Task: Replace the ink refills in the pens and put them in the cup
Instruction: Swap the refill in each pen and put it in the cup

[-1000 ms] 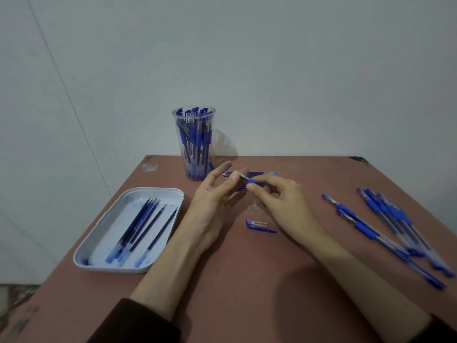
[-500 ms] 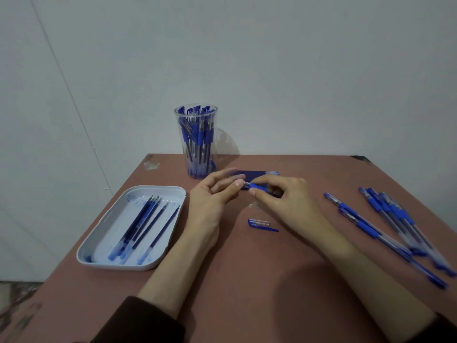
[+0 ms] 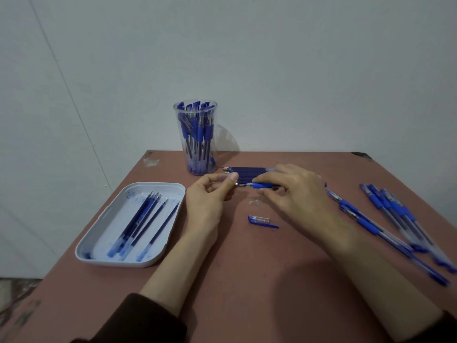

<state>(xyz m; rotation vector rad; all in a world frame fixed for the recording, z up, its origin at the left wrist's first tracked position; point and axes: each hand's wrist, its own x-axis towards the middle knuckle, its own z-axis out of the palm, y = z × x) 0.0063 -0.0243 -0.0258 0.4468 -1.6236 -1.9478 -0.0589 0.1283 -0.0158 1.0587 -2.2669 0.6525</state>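
Observation:
My right hand (image 3: 296, 191) grips a blue-grip pen (image 3: 262, 185) that lies level, its metal tip pointing left. My left hand (image 3: 207, 199) has thumb and forefinger curled together at that tip, pinching it. Just behind the hands a row of new dark blue refills (image 3: 247, 172) lies on the table. A clear cup (image 3: 195, 142) full of blue pens stands at the back. The pen's cap (image 3: 262, 221) lies loose in front of my hands, with a small clear piece (image 3: 254, 202) beside it.
A white tray (image 3: 99, 241) at the left holds several used refills (image 3: 146, 224). Several capped blue pens (image 3: 395, 219) lie spread at the right, near the table edge. The brown table (image 3: 247, 280) ends at a grey wall behind.
Both hands have moved lower and slightly away from me toward the refill row. My left fingers went from straight to curled at the pen tip. The pen now lies level.

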